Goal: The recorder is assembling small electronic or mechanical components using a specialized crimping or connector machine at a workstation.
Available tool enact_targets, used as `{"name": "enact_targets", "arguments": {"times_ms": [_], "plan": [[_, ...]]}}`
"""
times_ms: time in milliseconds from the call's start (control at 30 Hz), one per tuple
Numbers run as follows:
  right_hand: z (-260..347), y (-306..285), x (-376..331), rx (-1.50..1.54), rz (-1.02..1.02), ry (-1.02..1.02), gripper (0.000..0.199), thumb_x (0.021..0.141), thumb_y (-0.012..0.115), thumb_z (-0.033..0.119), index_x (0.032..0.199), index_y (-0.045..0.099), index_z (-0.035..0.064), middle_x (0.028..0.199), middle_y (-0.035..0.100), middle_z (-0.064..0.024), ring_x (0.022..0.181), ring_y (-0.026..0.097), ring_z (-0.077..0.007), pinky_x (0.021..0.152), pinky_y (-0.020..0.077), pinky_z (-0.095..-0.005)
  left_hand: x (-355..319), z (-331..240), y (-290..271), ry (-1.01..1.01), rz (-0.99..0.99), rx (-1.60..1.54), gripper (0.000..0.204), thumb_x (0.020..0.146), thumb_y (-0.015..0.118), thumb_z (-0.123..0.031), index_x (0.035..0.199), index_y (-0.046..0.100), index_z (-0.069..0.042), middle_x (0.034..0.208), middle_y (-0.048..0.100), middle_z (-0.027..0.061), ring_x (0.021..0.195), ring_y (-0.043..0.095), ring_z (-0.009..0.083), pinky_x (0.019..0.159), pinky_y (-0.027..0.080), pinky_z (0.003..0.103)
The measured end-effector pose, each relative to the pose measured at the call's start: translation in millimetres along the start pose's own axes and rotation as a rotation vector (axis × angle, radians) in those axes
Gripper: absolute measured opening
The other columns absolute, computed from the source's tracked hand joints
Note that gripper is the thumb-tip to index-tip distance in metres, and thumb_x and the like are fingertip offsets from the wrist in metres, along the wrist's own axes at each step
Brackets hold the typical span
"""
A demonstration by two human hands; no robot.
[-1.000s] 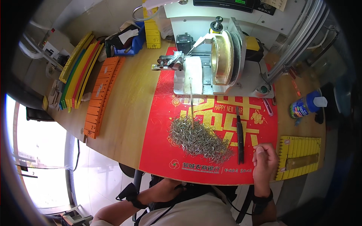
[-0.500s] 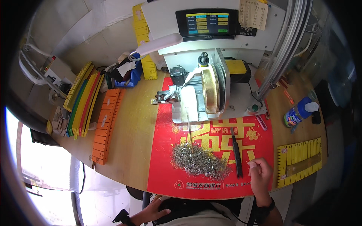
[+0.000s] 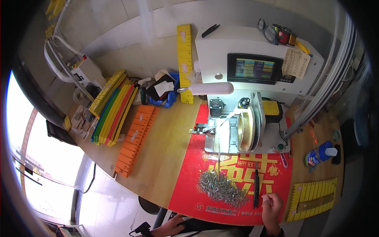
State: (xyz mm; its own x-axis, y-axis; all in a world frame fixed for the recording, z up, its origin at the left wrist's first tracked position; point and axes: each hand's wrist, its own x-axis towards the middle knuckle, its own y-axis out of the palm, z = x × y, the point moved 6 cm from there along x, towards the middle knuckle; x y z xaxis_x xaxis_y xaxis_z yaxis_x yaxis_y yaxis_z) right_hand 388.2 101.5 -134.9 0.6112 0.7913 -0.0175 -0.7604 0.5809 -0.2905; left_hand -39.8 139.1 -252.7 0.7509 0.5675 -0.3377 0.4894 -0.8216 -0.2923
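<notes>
Right fingers point(image 3: 269, 200): curled, pressed together
Left fingers point(image 3: 176, 222): near worktop point(image 3: 166, 158) edge, state unclear
Black tweezers point(image 3: 256, 187): just left of right fingers, between them and metal tangle point(image 3: 222, 189)
Yellow board point(image 3: 306, 194): to their right
White machine point(image 3: 215, 59): ahead

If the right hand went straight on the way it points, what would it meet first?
Probably the long black tool, perhaps only grazing it: the right hand points up the red mat and slightly left. Its height is unclear, so it might pass above.
</notes>
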Motion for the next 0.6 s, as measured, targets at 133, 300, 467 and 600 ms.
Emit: {"name": "enact_targets", "arguments": {"times_ms": [133,300,467,600], "plan": [[-6.1,-1.5,2.0,-0.021,0.006,-0.019,0.009,0.098,0.064,0.004,0.091,0.066,-0.0023,0.07,0.057,-0.0002,0.064,0.049,-0.0052,0.057,0.04,-0.0253,11.3,-2.6,0.9,-0.056,0.008,0.011,0.067,0.089,0.056,-0.001,0.155,0.05,-0.007,0.162,0.042,0.0201,0.151,0.037,0.0388,0.124,0.03,0.044],[-0.8,-2.9,3.3,-0.013,-0.033,-0.047,0.01,0.098,0.064,0.005,0.091,0.066,-0.0023,0.069,0.058,-0.0001,0.063,0.05,-0.0048,0.057,0.0399,-0.0242,-8.2,-49.2,-11.0,0.01,-0.07,-0.112,0.061,0.092,0.054,0.0,0.153,0.053,-0.005,0.164,0.04,0.0215,0.156,0.031,0.0374,0.127,0.023,0.046],[3.1,1.0,10.2,0.024,-0.004,-0.058,0.009,0.098,0.064,0.004,0.091,0.065,-0.0023,0.069,0.056,0.0008,0.062,0.047,-0.0036,0.055,0.0361,-0.0239,-13.8,-17.3,0.9,0.064,-0.212,-0.264,0.065,0.085,0.049,0.012,0.147,0.06,-0.005,0.164,0.041,0.0215,0.157,0.031,0.0384,0.129,0.02,0.048],[7.0,2.4,6.2,-0.007,0.011,-0.044,0.011,0.101,0.058,0.004,0.091,0.061,0.0012,0.07,0.053,0.0015,0.06,0.048,-0.0045,0.054,0.0361,-0.0229,-45.2,-15.5,4.1,0.045,-0.282,0.013,0.074,0.082,0.052,0.015,0.15,0.058,-0.011,0.165,0.041,0.0197,0.155,0.035,0.0381,0.127,0.028,0.046]]}}
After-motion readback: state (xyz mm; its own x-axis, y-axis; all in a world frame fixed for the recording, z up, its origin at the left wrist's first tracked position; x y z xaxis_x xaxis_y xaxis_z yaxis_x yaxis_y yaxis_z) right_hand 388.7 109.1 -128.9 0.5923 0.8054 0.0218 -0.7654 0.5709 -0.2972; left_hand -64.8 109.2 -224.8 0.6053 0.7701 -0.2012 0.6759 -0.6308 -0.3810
